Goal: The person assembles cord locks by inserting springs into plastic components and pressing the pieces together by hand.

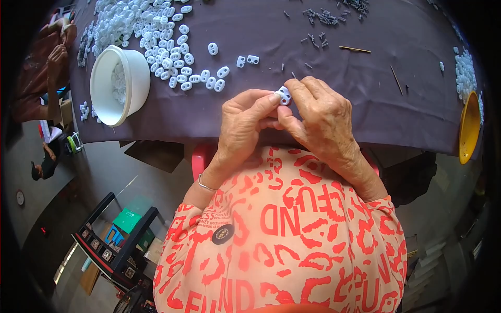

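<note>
Just past the near table edge, my left hand (244,121) pinches a small white plastic cord lock (284,96) with round holes between thumb and fingers. My right hand (322,110) is closed at the other side of the same cord lock, its thumb and curled fingers against it. A short dark spring-like bit (293,75) shows beside the right fingertips; I cannot tell whether it is held. Two white pieces (247,61) lie side by side beyond my hands, and small springs (308,65) are close by.
A large heap of white two-hole pieces (169,52) spreads at the far left, beside a white tub (136,86). Dark springs (326,18) lie at the back. Two thin sticks (355,49) (396,80) and a yellow bowl (469,128) are to the right. Another person's hand (56,57) is at far left.
</note>
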